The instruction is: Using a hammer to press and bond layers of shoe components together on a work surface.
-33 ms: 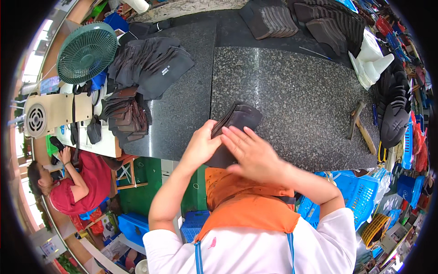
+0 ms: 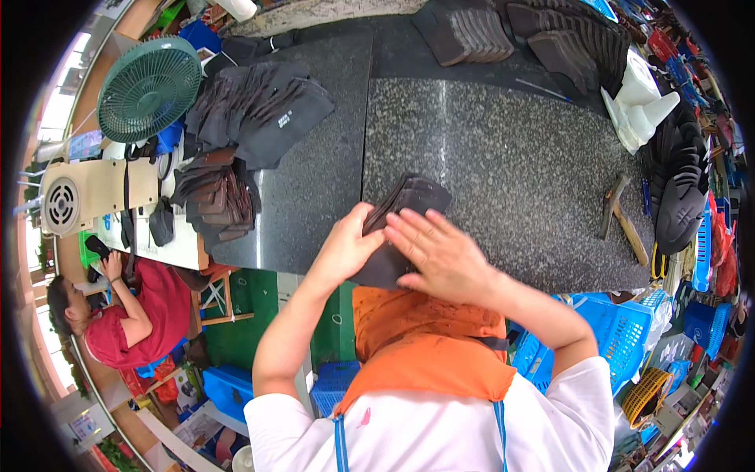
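A stack of dark flat pieces (image 2: 427, 197) lies at the near edge of the speckled worktop (image 2: 503, 157), its far end pointing to 12 o'clock. The left hand (image 2: 346, 248) grips the stack's 9 o'clock edge, fingers bent in around it. The right hand (image 2: 444, 259) lies over the top from 4 o'clock, its fingers straight and almost together, thumb spread; whether it presses down, I cannot tell.

Taking the stack as the clock's centre, a heap of black pieces (image 2: 279, 118) spreads at 10 o'clock, a brown pile (image 2: 216, 197) sits toward 9, and a green fan (image 2: 149, 90) stands well apart at 10. A fanned row of brown pieces (image 2: 464, 39) lies just past 12. At 3 is a hammer (image 2: 631, 234), with black soles (image 2: 680, 204) beyond it. A person in red (image 2: 141, 322) is at 8.
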Tool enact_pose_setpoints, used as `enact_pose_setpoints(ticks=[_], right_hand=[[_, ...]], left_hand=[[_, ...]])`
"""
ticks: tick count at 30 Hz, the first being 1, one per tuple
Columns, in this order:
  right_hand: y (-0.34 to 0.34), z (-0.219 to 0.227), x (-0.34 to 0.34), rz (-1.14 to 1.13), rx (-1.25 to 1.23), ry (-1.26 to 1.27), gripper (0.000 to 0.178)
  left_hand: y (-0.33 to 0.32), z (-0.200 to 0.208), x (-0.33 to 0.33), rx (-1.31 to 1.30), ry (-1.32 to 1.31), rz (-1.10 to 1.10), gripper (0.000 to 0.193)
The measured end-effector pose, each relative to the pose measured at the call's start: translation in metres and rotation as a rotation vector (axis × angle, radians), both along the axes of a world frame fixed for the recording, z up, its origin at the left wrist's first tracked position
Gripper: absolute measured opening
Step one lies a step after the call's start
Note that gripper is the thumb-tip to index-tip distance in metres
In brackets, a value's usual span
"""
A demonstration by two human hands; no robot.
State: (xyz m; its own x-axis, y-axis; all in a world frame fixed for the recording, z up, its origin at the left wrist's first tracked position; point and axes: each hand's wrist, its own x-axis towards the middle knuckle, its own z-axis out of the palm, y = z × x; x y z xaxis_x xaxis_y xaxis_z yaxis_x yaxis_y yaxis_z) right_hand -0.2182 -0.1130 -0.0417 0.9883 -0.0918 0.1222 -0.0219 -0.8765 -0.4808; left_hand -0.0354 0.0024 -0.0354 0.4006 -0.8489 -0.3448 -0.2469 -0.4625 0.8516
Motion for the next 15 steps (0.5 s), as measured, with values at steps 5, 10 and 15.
enact_pose_setpoints(ticks=[5,10,15], right_hand=[[-0.082,0.001,0.000,-0.394,-0.395,0.009,0.068],[-0.004,0.014,-0.012,-0.041,-0.100,0.035,0.071],[-0.059,-0.012,-0.012,-0.190,-0.298,0.006,0.061]], left_hand=[[0.000,0.009,0.012,0.046,0.378,0.014,0.029],[0.004,0.003,0.011,0.011,0.196,-0.075,0.030],[-0.004,0.039,0.041,0.057,-0.173,-0.108,0.032]])
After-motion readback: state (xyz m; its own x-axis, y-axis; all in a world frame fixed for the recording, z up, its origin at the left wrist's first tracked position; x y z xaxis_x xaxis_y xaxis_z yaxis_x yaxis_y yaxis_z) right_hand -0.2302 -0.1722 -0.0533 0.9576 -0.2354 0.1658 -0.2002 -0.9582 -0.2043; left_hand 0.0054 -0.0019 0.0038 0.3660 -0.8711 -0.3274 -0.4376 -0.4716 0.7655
